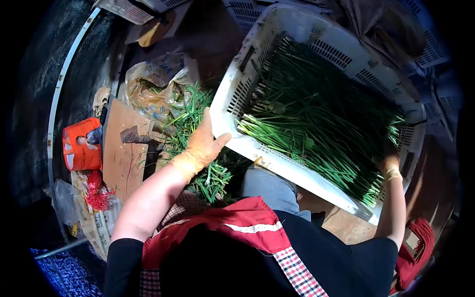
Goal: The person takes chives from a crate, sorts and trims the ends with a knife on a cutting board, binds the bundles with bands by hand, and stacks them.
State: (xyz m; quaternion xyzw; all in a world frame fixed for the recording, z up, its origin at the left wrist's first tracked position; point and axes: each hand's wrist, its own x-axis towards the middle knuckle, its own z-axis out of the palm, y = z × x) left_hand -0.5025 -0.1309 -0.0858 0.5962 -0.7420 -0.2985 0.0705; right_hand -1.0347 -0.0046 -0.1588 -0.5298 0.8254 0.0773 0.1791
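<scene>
A large white plastic crate [292, 157] with slotted walls sits tilted in front of me, full of long green stalks with pale cut ends, like garlic chives [316, 128]. My left hand [202, 143], in a thin orange glove, grips the crate's near left corner, thumb apart from the fingers. Inside the right end of the crate is my right hand [391, 166], also gloved, against the stalk ends beside the wall. Shadow and the stalks hide most of its fingers. Loose green leaves and trimmings [190, 123] lie just beyond my left hand.
A clear plastic bag [158, 84] lies beyond the trimmings. To the left are a wooden board [121, 148], an orange bag [81, 146] and red string [97, 193]. Red fabric [418, 247] is at the lower right. More white crates [123, 9] stand at the back.
</scene>
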